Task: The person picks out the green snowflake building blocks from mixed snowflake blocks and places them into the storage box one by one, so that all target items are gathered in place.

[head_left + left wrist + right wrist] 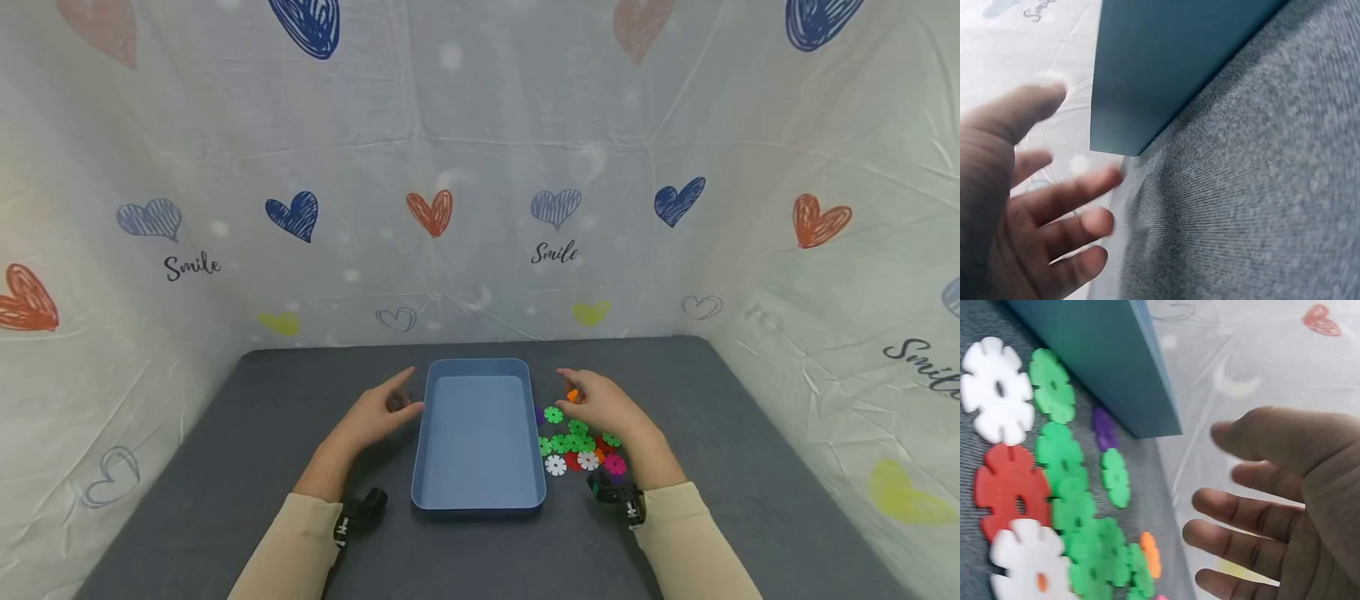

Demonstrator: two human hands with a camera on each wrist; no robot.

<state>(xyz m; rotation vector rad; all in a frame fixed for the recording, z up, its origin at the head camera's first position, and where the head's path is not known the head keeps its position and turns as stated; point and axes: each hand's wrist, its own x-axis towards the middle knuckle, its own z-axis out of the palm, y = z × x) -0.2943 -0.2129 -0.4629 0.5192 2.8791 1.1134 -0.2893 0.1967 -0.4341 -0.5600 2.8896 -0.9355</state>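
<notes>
A blue rectangular tray (480, 433) lies on the dark grey table between both hands. My left hand (378, 410) hovers by its left side, thumb and fingers spread, holding nothing; in the left wrist view the fingers stand apart from the tray's wall (1147, 75). Off the tray's right side, my right hand (606, 406) is held above the snowflake-shaped plastic discs with loosely bent fingers and nothing in them. Those discs are green (561, 443), white (999, 390), red (1013, 490), pink (614, 464), orange (573, 396) and purple (1104, 429), some overlapping. The right forearm partly hides the pile.
A pale curtain (487, 108) printed with hearts and "Smile" stands behind the table (300, 392) and along both sides. Each wrist wears a black camera on a strap, the left camera (367, 507) beside the tray's near left corner.
</notes>
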